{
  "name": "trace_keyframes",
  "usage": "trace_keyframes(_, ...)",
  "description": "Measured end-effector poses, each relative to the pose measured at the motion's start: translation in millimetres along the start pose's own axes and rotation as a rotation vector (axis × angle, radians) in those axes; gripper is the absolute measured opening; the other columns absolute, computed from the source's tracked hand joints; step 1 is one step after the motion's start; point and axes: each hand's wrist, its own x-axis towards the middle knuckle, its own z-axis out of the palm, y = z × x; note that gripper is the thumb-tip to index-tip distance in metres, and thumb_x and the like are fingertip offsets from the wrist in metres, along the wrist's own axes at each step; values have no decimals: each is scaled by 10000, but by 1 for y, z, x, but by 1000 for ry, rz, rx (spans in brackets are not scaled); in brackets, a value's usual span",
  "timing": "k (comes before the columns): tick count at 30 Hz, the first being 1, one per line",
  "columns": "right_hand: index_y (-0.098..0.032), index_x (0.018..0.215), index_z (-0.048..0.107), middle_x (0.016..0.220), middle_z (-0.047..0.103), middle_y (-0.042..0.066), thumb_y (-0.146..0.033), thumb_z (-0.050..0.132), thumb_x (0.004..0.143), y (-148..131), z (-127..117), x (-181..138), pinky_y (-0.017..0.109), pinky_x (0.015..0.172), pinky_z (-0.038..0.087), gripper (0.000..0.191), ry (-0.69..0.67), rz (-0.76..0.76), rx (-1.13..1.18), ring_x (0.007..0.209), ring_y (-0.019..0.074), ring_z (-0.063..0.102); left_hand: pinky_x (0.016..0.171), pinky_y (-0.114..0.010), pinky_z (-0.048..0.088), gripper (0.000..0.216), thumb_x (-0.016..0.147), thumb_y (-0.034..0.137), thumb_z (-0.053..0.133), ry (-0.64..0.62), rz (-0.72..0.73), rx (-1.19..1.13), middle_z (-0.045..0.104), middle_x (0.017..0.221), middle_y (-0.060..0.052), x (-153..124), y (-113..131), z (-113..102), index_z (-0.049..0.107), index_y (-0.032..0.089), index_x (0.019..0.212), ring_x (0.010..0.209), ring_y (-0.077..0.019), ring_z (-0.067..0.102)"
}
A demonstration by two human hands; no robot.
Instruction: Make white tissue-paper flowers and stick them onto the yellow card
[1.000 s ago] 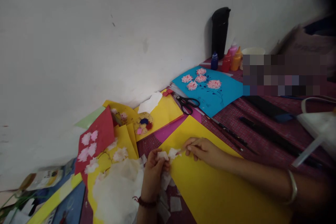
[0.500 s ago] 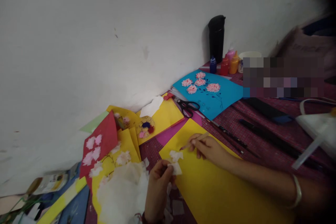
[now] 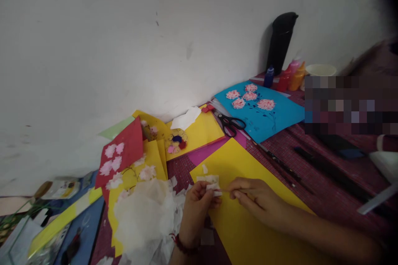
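Note:
My left hand (image 3: 198, 207) pinches a small piece of white tissue paper (image 3: 214, 189) above the left corner of a yellow sheet (image 3: 242, 165). My right hand (image 3: 258, 199) grips a thin, pencil-like stick (image 3: 224, 191). Its tip meets the tissue at my left fingertips; I cannot tell whether it is a pencil or a brush. Just beyond my left hand, white tissue petals (image 3: 204, 169) lie on the yellow sheet, partly hidden by the fingers.
A pile of white tissue (image 3: 143, 219) lies left of my hands, beside red (image 3: 129, 145) and yellow sheets with tissue flowers. Black scissors (image 3: 231, 124) lie near a blue flower sheet (image 3: 261, 122). Behind stand paint bottles (image 3: 283, 80) and a black flask (image 3: 281, 43) by the wall.
My right hand has brought the stick down from above the petals to the tissue in my left hand. My left hand has shifted slightly up and right. The view has turned a little.

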Motion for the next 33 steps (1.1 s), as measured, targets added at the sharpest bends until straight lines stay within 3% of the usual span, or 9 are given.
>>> trace_keyframes(6,-158,801,626,802,610,60,-233,388,920,3,-3,-4,234,630,432,276,52,47,87,704,141,570,508,-232,458,219,754,361,580,-8,-10,138,632,634,-11,-6,10,-16,574,151,816,513,-124,582)
trace_keyframes(10,-146,721,632,839,601,72,-263,386,933,8,-1,-7,217,576,436,345,20,141,225,675,129,562,542,-247,401,232,801,345,521,-113,66,506,584,600,-26,-29,14,-24,627,172,689,573,-149,540)
trace_keyframes(13,-140,729,640,829,587,68,-266,404,927,9,0,-9,213,559,442,333,-15,163,280,649,120,554,682,-290,375,242,807,301,530,53,324,900,568,695,-48,-42,12,-23,649,206,619,725,-186,514)
trace_keyframes(15,-140,720,637,817,577,64,-281,408,926,8,0,-10,212,553,452,338,-20,172,324,636,115,552,684,-291,364,225,809,298,528,186,394,979,551,711,-46,-44,10,-22,655,217,643,720,-184,504)
trace_keyframes(20,-141,668,613,824,562,73,-343,422,917,7,0,-12,206,510,454,374,13,202,402,635,115,562,518,-235,352,224,767,366,587,202,160,616,561,580,-7,-53,12,-25,610,197,620,544,-133,495)
trace_keyframes(23,-135,640,595,809,566,76,-369,427,911,8,1,-11,210,488,438,396,3,208,414,596,109,557,404,-211,282,333,577,472,745,10,-99,213,536,468,15,-71,9,-32,578,185,556,392,-90,420)
trace_keyframes(25,-135,619,586,786,564,79,-396,435,902,8,4,-10,210,462,427,414,14,214,444,582,116,556,388,-194,266,381,462,471,812,-70,-186,-19,535,428,20,-79,3,-35,589,178,563,359,-73,412)
trace_keyframes(30,-155,734,622,765,594,74,-365,447,904,4,4,-13,221,485,449,322,143,176,478,578,122,544,401,-163,325,328,546,401,797,128,-148,-107,610,499,7,-58,-8,-28,611,156,658,410,-66,494)
trace_keyframes(33,-169,843,630,755,619,63,-295,428,915,-2,0,-16,234,528,450,248,113,101,405,596,128,543,464,-181,407,309,584,370,775,158,-93,-101,638,567,-7,-38,-6,-16,610,138,704,484,-84,545)
